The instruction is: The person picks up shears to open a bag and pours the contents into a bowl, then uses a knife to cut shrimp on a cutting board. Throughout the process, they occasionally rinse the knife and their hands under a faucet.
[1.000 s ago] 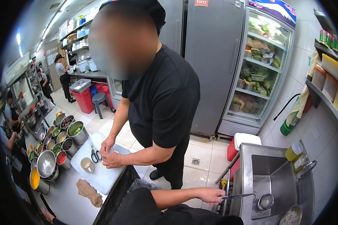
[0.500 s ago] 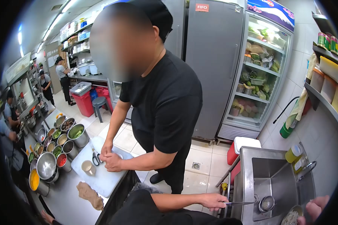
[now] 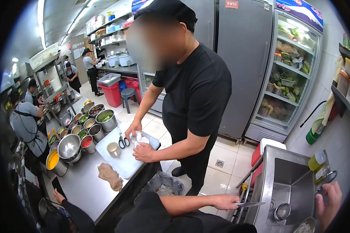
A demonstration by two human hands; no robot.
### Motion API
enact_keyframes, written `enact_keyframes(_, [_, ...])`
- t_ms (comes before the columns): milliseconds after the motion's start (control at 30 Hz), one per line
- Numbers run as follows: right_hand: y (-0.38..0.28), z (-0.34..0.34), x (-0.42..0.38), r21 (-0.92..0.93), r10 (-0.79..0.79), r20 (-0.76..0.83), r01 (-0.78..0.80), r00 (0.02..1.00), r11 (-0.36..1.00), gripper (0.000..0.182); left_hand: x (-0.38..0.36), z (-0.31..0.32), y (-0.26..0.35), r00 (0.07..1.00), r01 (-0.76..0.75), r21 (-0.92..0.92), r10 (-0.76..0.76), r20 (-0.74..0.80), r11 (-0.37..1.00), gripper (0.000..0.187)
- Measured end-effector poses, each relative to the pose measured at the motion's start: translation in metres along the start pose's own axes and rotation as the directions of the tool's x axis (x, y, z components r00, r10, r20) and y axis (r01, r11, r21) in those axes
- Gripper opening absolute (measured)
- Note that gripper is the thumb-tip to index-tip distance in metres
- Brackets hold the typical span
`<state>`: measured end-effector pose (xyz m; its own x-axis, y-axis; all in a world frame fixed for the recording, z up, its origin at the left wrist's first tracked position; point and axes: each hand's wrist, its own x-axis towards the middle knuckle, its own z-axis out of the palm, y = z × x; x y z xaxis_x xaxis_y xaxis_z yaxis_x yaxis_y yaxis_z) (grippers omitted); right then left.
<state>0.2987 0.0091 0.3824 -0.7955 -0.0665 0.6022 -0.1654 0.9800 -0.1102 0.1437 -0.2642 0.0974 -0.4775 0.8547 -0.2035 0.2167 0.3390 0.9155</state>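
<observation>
My left hand (image 3: 226,202) is closed round the handle of a knife (image 3: 252,204). Its blade points right, over the near rim of the metal sink (image 3: 269,171). At the right edge of the view, my right hand (image 3: 330,200) is raised beside the faucet (image 3: 330,176), thumb apart from the fingers and nothing visible between them. Inside the basin sits a small round metal strainer or cup (image 3: 282,211). Below my right hand, a bowl with white contents (image 3: 306,226) is partly cut off by the frame.
Across from me a co-worker handles a crumpled white item (image 3: 141,139) over a white cutting board (image 3: 122,165), with scissors (image 3: 123,142) and a cup (image 3: 113,149). A brown cloth-like piece (image 3: 110,176), several food pots (image 3: 106,121) and a lined bin (image 3: 165,186) are nearby.
The view has swung left. My right hand has risen toward the faucet, while the left still holds the knife by the sink. The co-worker's hands have parted, showing the white item.
</observation>
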Motion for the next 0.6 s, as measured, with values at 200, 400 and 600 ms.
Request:
enact_keyframes(200, [0.025,-0.014,-0.025,-0.014,0.1,0.062,-0.099,0.993,0.995,0.021,0.012,0.015,0.004,0.997,-0.008,-0.02,0.01,0.074,1.0,0.025])
enact_keyframes(400, [0.017,-0.042,-0.049,-0.045,0.082,0.174,-0.075,0.981,0.996,0.021,0.016,0.033,0.033,0.986,-0.106,-0.12,0.12,0.117,0.987,0.033])
enact_keyframes(600, [0.066,-0.024,-0.167,-0.239,0.485,0.289,-0.429,0.825,0.871,0.031,0.035,0.04,0.012,0.98,0.02,-0.137,0.007,0.197,0.99,0.035])
